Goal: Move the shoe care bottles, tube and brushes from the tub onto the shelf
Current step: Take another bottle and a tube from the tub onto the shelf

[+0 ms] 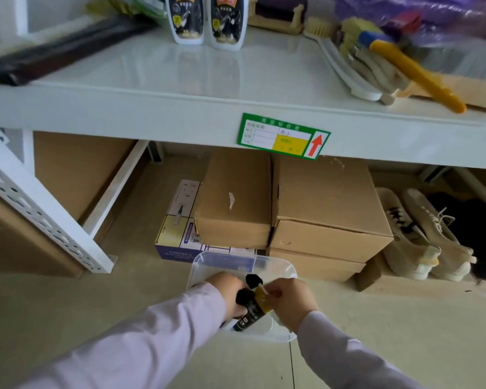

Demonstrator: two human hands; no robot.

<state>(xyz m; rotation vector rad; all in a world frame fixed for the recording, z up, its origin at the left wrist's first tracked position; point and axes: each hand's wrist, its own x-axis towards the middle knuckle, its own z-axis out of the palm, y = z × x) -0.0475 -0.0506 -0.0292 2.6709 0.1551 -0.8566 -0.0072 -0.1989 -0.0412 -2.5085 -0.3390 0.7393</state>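
A clear plastic tub (pixel 208 262) sits on the floor below the white shelf (pixel 152 108). Both hands are inside it. My left hand (pixel 226 290) grips a black bottle with a black cap (pixel 249 310). My right hand (pixel 291 300) pinches a yellow and black tube (pixel 263 299) beside a second black cap (pixel 253 280). On the shelf stand two white and black shoe care bottles (pixel 208 21). Several brushes (pixel 376 63) lie at the shelf's right, one with a yellow handle (pixel 421 77).
Brown cardboard boxes (pixel 320 209) and a purple and white box (pixel 177 220) are stacked under the shelf, behind the tub. A pair of beige shoes (pixel 421 234) lies at the right. A green price label (pixel 284 136) hangs on the shelf edge. A perforated white post (pixel 40 214) slants at the left.
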